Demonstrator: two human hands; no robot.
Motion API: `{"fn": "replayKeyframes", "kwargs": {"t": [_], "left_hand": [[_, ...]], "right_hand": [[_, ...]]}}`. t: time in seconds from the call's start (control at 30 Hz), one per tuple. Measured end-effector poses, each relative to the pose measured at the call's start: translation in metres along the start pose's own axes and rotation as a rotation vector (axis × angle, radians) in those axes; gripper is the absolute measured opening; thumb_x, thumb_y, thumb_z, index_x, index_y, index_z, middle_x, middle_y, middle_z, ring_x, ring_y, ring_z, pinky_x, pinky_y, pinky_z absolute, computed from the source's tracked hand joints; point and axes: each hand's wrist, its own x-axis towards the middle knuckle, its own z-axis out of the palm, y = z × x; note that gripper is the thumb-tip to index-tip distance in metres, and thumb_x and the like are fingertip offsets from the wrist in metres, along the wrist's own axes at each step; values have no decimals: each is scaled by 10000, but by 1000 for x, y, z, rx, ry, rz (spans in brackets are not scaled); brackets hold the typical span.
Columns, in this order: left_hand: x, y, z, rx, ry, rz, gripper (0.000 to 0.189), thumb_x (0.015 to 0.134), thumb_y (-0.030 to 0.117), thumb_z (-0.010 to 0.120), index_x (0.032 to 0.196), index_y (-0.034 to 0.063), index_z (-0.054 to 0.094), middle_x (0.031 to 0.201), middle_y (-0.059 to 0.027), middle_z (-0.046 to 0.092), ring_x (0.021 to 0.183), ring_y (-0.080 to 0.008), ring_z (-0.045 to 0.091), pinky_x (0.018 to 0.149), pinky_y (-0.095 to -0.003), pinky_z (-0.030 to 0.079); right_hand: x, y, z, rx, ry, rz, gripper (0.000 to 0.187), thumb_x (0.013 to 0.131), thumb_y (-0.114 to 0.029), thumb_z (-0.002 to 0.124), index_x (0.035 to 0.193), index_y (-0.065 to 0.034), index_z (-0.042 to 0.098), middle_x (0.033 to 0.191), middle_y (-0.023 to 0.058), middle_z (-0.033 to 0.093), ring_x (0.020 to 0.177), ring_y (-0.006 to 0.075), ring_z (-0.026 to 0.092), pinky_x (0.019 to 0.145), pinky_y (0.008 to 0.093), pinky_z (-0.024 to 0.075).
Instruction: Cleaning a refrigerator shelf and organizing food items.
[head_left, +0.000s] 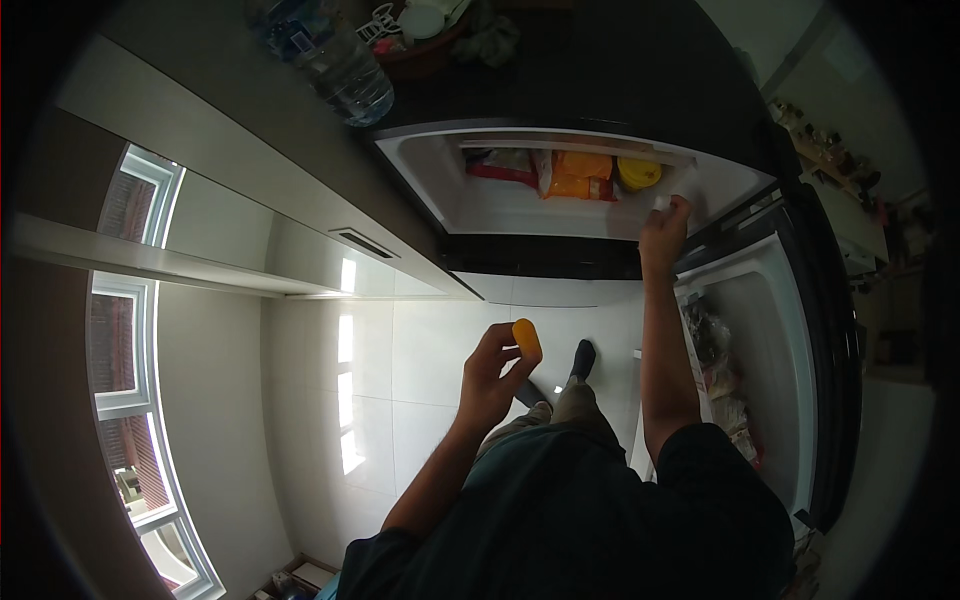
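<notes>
Between the thumb and fingers of my left hand (495, 367) is a small yellow-orange oblong object (527, 340), held over the floor. My right hand (666, 232) reaches to the right front of an open freezer compartment (517, 217), pinching a small whitish piece (661, 202); what it is cannot be made out. Inside the compartment lie an orange food packet (581, 176) and a bag with a red edge (502, 169). To their right, close beyond my right hand, sits a round yellow container (639, 172).
The freezer door (799, 360) swings out at my right, bagged items (724, 390) in its shelves. On the black refrigerator top (600, 82) stands a brown basket (420, 64) of odds and ends. A large water bottle (337, 67) is beside it. Cabinet panels (300, 202) run along the left.
</notes>
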Motion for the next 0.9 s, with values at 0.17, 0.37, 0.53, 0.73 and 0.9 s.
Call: {"fn": "replayKeyframes", "kwargs": {"t": [0.17, 0.37, 0.53, 0.73, 0.9], "left_hand": [[3, 1, -4, 321, 6, 185, 315, 870, -57, 698, 1153, 15, 581, 1118, -84, 587, 1049, -173, 618, 973, -355, 514], [-6, -9, -4, 337, 52, 168, 305, 863, -59, 707, 1136, 14, 592, 1130, -85, 583, 1041, -179, 621, 951, -362, 525], [-13, -15, -2, 352, 58, 174, 317, 847, -55, 724, 1130, 12, 599, 1124, -90, 585, 1037, -184, 628, 927, -349, 536], [-25, -16, -6, 414, 78, 161, 322, 813, -33, 758, 1104, 4, 623, 1113, -103, 601, 1031, -193, 635, 913, -320, 536], [-33, -24, -10, 352, 150, 118, 317, 811, -9, 766, 1099, 12, 635, 1102, -98, 619, 1020, -200, 638, 912, -328, 523]], "right_hand": [[-1, -9, -3, -71, 11, -38, 530, 882, -210, 658, 1319, -18, 428, 1219, 235, 577, 1166, 429, 586, 970, 460, 483], [23, -42, 1, -192, -205, 174, 750, 831, -346, 771, 1371, -24, 362, 1313, 234, 543, 1174, 435, 594, 983, 466, 494], [37, -37, 18, -168, -217, 116, 895, 756, -408, 837, 1369, 5, 333, 1273, 262, 568, 1161, 435, 604, 977, 465, 497], [45, -25, 38, -153, -216, 109, 963, 699, -408, 883, 1349, 33, 325, 1268, 272, 556, 1176, 433, 588, 990, 463, 489], [44, -16, 49, -146, -180, 5, 965, 697, -357, 888, 1369, 38, 319, 1313, 259, 509, 1244, 413, 536, 1054, 445, 444]]}}
